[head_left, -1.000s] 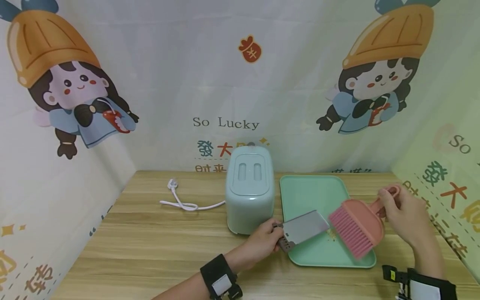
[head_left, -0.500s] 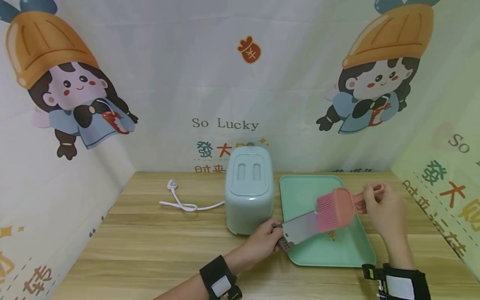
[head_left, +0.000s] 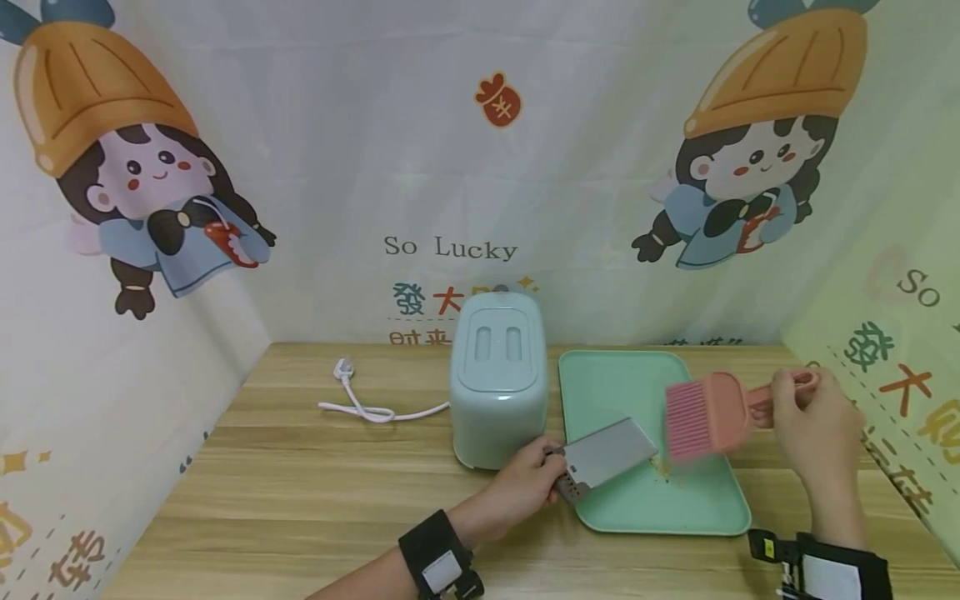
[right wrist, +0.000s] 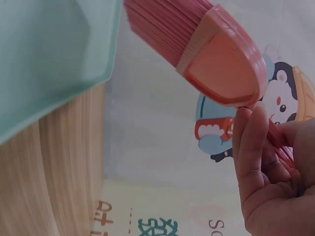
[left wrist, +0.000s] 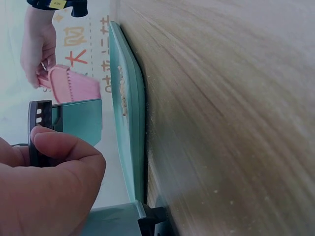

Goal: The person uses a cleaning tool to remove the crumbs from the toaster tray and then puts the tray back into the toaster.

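Observation:
My left hand (head_left: 525, 481) pinches the dark slotted end of a flat metal crumb tray (head_left: 611, 450), which is tilted over the green tray (head_left: 600, 383). In the left wrist view the thumb presses on the dark end of the crumb tray (left wrist: 81, 118). By its handle, my right hand (head_left: 821, 425) grips a pink brush (head_left: 727, 412). Its bristles point left, above the green tray's right side and apart from the crumb tray. The right wrist view shows fingers and thumb around the handle of the brush (right wrist: 226, 69). Crumbs (head_left: 660, 469) lie on the green tray below the crumb tray.
A mint toaster (head_left: 498, 392) with a closed lid stands left of the green tray, close to my left hand. Its white cord and plug (head_left: 367, 408) lie on the wooden table (head_left: 300, 492). A printed cloth (head_left: 592, 208) hangs behind and at the sides.
The brush first swung left onto the crumb tray's surface, then came back right, off its far end. The left hand and crumb tray have stayed nearly still.

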`<state>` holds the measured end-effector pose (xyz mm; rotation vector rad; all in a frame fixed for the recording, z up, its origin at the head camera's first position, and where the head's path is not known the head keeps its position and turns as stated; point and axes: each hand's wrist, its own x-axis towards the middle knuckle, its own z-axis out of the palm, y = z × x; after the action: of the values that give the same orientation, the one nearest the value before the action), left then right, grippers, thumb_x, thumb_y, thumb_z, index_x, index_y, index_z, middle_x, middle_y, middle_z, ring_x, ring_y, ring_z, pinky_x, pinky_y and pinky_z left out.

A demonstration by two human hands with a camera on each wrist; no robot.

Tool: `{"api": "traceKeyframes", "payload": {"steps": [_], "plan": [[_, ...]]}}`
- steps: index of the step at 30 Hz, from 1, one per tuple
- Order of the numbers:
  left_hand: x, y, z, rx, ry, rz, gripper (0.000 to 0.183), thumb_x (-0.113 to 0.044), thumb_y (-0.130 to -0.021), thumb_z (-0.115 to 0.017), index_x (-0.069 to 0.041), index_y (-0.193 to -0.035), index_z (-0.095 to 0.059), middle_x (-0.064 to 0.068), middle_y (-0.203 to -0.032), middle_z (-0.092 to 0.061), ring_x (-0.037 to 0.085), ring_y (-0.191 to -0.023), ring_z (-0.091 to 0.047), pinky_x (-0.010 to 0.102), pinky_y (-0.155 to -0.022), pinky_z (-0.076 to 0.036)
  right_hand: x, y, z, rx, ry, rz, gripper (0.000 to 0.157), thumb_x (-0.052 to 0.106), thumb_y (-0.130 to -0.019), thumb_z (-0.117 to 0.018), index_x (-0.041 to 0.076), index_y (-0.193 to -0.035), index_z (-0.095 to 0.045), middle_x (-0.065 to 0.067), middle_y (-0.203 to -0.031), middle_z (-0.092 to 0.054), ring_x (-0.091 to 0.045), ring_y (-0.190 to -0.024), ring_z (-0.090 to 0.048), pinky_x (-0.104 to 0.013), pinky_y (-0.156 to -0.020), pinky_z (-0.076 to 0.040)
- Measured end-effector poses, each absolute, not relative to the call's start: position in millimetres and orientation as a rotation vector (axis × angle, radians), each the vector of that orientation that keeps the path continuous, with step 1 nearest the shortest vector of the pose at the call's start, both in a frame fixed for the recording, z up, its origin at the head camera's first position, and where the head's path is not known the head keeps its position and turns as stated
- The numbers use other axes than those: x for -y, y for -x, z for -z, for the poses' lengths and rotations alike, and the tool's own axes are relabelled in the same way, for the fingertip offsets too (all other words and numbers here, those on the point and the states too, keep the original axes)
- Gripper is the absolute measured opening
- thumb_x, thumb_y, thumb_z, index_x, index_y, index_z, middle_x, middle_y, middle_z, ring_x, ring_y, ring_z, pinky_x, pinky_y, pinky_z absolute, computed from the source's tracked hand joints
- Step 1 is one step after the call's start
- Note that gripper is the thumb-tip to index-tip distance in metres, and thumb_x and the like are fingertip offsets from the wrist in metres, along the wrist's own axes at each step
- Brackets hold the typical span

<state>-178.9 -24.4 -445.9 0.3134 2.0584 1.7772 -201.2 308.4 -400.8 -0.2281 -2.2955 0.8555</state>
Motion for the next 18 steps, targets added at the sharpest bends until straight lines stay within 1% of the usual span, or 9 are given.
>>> {"api": "traceKeyframes", "payload": {"steps": [3, 5, 9, 11, 14, 18], "plan": [[24.4, 178.0, 445.7, -2.059, -0.325, -1.778, 0.019, -0.016, -0.100, -0.041, -0.005, -0.111, -0.051, 0.006, -0.098, -0.056, 0.014, -0.071, -0.048, 0.024, -0.061, -0.041, -298.4, 201.2, 397.0, 2.266, 0.212, -0.898, 0.031, 0.028, -0.097, -0.048, -0.002, -0.100, -0.057, -0.016, -0.068, -0.065, 0.002, -0.046, -0.046, -0.026, -0.035, -0.035], [25.1, 177.7, 446.7, -2.053, -0.338, -1.782, 0.020, -0.016, -0.100, -0.040, -0.004, -0.112, -0.050, 0.006, -0.098, -0.056, 0.013, -0.071, -0.048, 0.023, -0.060, -0.041, -290.1, 202.2, 395.7, 2.271, 0.149, -0.917, 0.031, 0.027, -0.097, -0.048, -0.003, -0.099, -0.057, -0.015, -0.066, -0.065, 0.001, -0.047, -0.048, -0.025, -0.037, -0.036], [25.4, 177.1, 446.9, -2.048, -0.343, -1.788, 0.020, -0.016, -0.100, -0.040, -0.004, -0.112, -0.050, 0.006, -0.098, -0.056, 0.013, -0.070, -0.048, 0.023, -0.059, -0.041, -279.7, 205.0, 397.0, 2.307, -0.013, -0.893, 0.030, 0.024, -0.098, -0.049, -0.005, -0.097, -0.056, -0.013, -0.062, -0.062, -0.009, -0.046, -0.051, -0.026, -0.038, -0.038], [25.4, 176.9, 446.5, -2.055, -0.340, -1.786, 0.019, -0.016, -0.100, -0.040, -0.004, -0.111, -0.051, 0.006, -0.097, -0.056, 0.013, -0.070, -0.048, 0.023, -0.059, -0.041, -280.0, 205.3, 399.1, 2.323, -0.048, -0.876, 0.030, 0.022, -0.098, -0.048, -0.007, -0.097, -0.054, -0.013, -0.062, -0.061, -0.012, -0.046, -0.050, -0.027, -0.037, -0.037], [25.3, 176.7, 446.4, -2.071, -0.338, -1.774, 0.018, -0.016, -0.100, -0.040, -0.005, -0.110, -0.051, 0.006, -0.096, -0.056, 0.013, -0.069, -0.048, 0.023, -0.058, -0.041, -285.7, 204.4, 401.2, 2.338, -0.040, -0.891, 0.027, 0.020, -0.099, -0.047, -0.007, -0.098, -0.051, -0.014, -0.065, -0.061, -0.011, -0.047, -0.051, -0.026, -0.037, -0.038], [25.2, 176.9, 446.2, -2.079, -0.329, -1.763, 0.018, -0.016, -0.100, -0.041, -0.005, -0.110, -0.051, 0.005, -0.095, -0.056, 0.013, -0.069, -0.048, 0.022, -0.058, -0.041, -295.5, 202.6, 401.3, 2.316, 0.003, -0.862, 0.025, 0.019, -0.098, -0.048, -0.006, -0.098, -0.051, -0.016, -0.067, -0.059, -0.007, -0.046, -0.047, -0.024, -0.036, -0.036]]}}
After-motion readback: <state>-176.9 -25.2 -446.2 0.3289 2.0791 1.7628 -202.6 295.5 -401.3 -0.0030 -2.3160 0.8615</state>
